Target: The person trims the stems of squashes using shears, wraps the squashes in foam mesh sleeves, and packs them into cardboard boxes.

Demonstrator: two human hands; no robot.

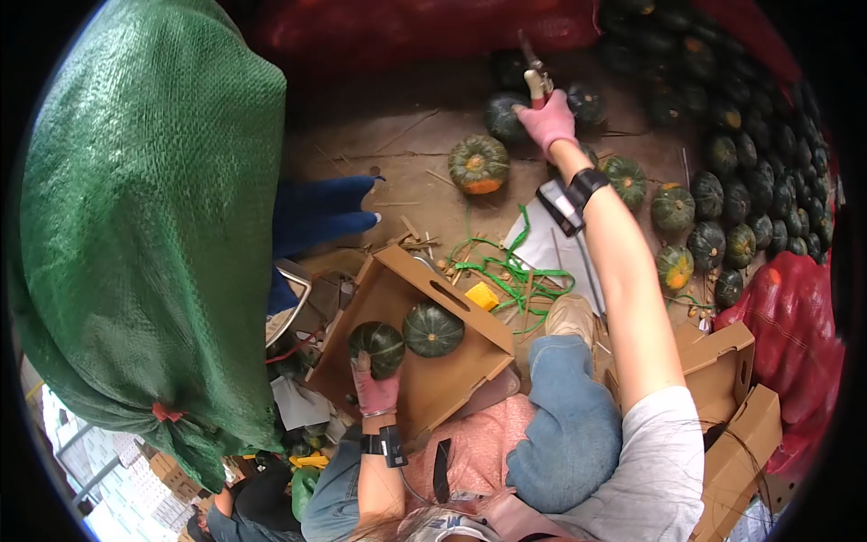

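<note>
My left hand [376, 392], in a pink glove, grips a dark green pumpkin [380, 347] inside an open cardboard box [432, 387]. A second pumpkin [434, 329] sits beside it in the box. Stretched far forward, my right hand [549, 125], also gloved, is closed around pruning shears [537, 81] that point away from me. Just by that hand are a dark pumpkin [506, 117] on its left and another pumpkin [585, 106] on its right. A green and orange pumpkin [479, 164] stands on the floor nearer to me.
Pumpkins are piled [759, 172] along the right. A big green woven sack [153, 217] fills the left, with red mesh sacks [786, 316] at the right and back. Green strapping [519, 275] litters the floor. More cardboard boxes [736, 443] stand at lower right. Another person [248, 506] is at lower left.
</note>
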